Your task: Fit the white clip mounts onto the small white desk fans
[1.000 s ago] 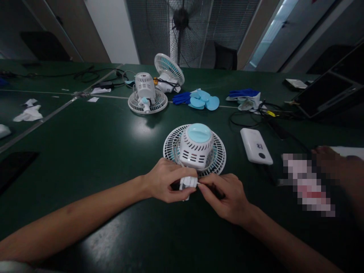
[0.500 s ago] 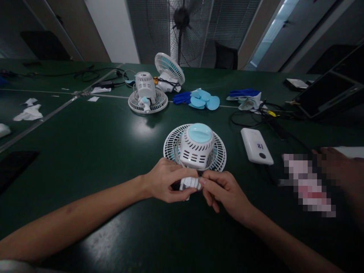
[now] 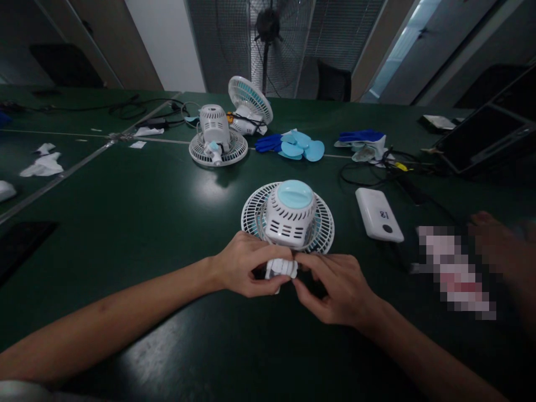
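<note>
A small white fan (image 3: pixel 288 215) with a pale blue cap lies face down on the green table (image 3: pixel 138 212) in front of me. Its white clip base (image 3: pixel 281 269) sticks out toward me. My left hand (image 3: pixel 245 263) is wrapped round that base from the left. My right hand (image 3: pixel 335 287) pinches the right side of the same base with thumb and fingers curled.
Two more small white fans (image 3: pixel 218 139) stand farther back, with blue fan blades (image 3: pixel 299 146) and blue gloves (image 3: pixel 360 137) beside them. A white power bank (image 3: pixel 379 215) lies right of my fan, with black cables behind it. Another person's hand (image 3: pixel 498 237) rests at the right edge.
My right hand's fingers have shifted around the right side of the clip base. The left hand has stayed on it and the fan has barely moved.
</note>
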